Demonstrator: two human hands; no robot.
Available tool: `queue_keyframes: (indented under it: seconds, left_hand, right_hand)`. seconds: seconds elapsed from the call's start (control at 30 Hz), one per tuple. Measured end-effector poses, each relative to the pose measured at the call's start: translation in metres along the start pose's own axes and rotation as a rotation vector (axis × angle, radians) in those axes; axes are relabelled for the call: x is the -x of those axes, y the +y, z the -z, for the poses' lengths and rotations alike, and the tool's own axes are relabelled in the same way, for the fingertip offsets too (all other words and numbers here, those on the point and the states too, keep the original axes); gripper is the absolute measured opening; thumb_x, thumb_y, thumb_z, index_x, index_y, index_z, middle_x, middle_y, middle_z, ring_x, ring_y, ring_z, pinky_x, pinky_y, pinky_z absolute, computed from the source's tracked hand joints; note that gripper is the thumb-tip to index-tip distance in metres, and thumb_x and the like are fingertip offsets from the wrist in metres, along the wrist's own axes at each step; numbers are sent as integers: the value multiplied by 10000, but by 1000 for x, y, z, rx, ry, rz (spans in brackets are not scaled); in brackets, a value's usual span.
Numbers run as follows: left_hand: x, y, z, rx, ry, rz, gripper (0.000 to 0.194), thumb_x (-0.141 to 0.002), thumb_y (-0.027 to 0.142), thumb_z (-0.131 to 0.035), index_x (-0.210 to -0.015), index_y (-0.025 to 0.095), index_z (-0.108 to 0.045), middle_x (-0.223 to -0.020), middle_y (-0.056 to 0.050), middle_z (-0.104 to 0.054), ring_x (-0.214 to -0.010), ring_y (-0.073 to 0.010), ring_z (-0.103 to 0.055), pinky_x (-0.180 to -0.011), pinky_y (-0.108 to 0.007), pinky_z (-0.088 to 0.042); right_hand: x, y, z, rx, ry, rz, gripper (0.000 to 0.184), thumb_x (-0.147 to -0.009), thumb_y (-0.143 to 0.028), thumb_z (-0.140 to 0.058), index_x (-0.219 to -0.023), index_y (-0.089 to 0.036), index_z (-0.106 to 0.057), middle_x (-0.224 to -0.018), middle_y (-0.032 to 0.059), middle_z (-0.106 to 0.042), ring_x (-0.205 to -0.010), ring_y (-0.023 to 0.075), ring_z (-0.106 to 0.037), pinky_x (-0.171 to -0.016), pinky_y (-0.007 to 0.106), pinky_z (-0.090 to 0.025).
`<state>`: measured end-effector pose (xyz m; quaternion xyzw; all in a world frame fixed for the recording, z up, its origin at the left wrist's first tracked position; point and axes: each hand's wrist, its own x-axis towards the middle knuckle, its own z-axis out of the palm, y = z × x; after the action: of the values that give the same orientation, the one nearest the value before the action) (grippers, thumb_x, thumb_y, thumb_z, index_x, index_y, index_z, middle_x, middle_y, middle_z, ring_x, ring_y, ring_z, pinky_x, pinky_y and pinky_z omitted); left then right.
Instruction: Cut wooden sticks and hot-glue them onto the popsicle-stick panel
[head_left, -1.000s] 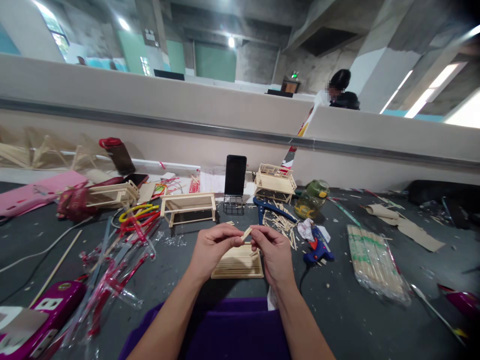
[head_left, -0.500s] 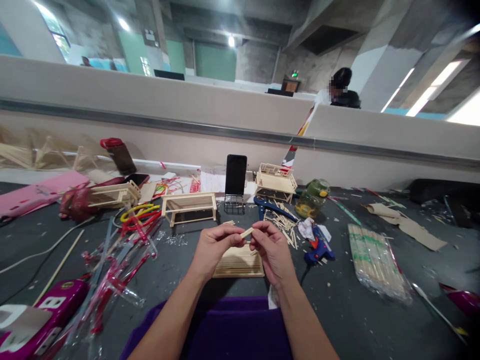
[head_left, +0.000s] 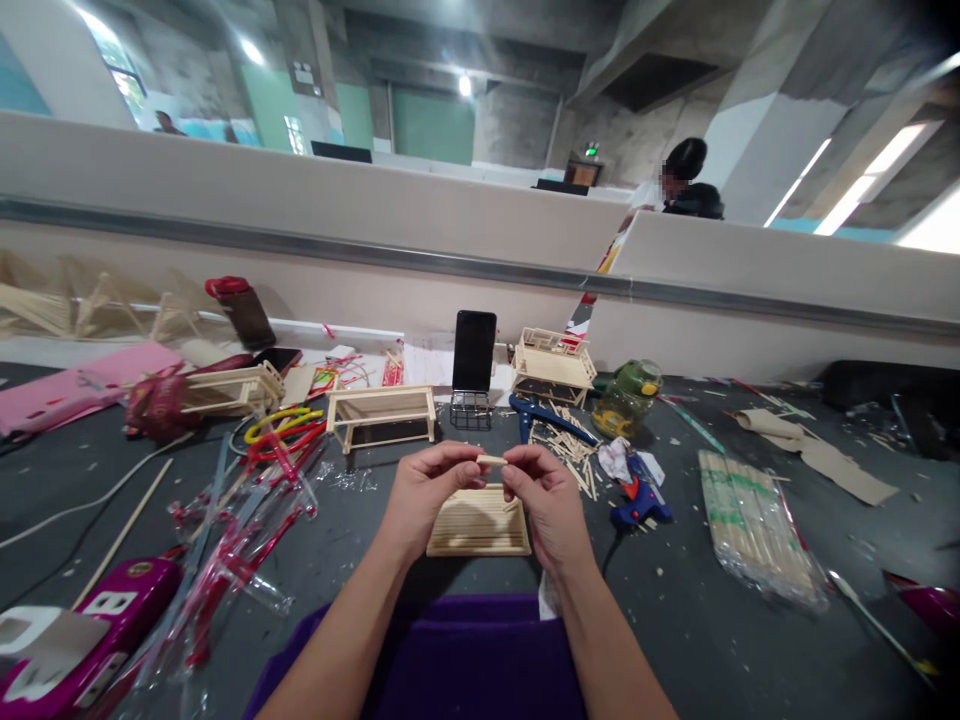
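Note:
My left hand (head_left: pixel 426 496) and my right hand (head_left: pixel 546 502) meet in front of me, both pinched on the ends of a short wooden stick (head_left: pixel 491 460) held level between the fingertips. Just under the hands lies a flat panel of glued wooden sticks (head_left: pixel 478 522) on the dark table (head_left: pixel 697 620). A blue glue gun (head_left: pixel 637 498) rests to the right of my right hand. Loose cut sticks (head_left: pixel 564 448) are scattered behind it.
A phone on a wire stand (head_left: pixel 472 362), small stick furniture models (head_left: pixel 381 414) (head_left: pixel 551 364) (head_left: pixel 234 387), a green jar (head_left: pixel 628 396), a wrapped bundle of sticks (head_left: pixel 750 524), red and clear wrappers (head_left: pixel 240 520), blue cutters (head_left: pixel 541 416). A person sits beyond the low wall (head_left: pixel 679 185).
The short stick has been turned from a slant to level between my fingertips. My hands stay together over the panel.

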<state>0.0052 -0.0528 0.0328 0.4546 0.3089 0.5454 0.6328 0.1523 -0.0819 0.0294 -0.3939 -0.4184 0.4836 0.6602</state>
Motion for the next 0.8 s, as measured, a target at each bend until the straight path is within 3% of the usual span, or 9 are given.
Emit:
queue_keyframes:
  seconds: [0.13,0.37,0.8]
  left_hand:
    - [0,0,0,-28,15,-11,184,-667,218,-764,-835,150,-728,-788,-42,-713,-737,-183,-673,-707,-305,-550]
    - [1,0,0,-46,8,6,225,-677,229,-758,-883,147,-721,-787,-63,-728,-719,-168,-664,-717,-284,-521]
    - [2,4,-3,-108,-58,-51,155,-647,196,-771,-788,157,-721,-847,-27,-648,-719,-125,-609,-689,-243,-498]
  right_hand:
    - [1,0,-1,69,22,37,159,-717,-245,-700,-862,-201,-652,-737,-15,-585,-602,93,-489,-532,202,-414]
    - [-1,1,0,16,33,-51,185,-747,-302,-692,-893,-192,-664,-690,-10,-598,-610,102,-524,-565,215,-440]
    - [-2,1,0,14,43,-64,180,-734,-311,-705,-852,-175,-695,-699,5,-635,-588,102,-521,-558,226,-433]
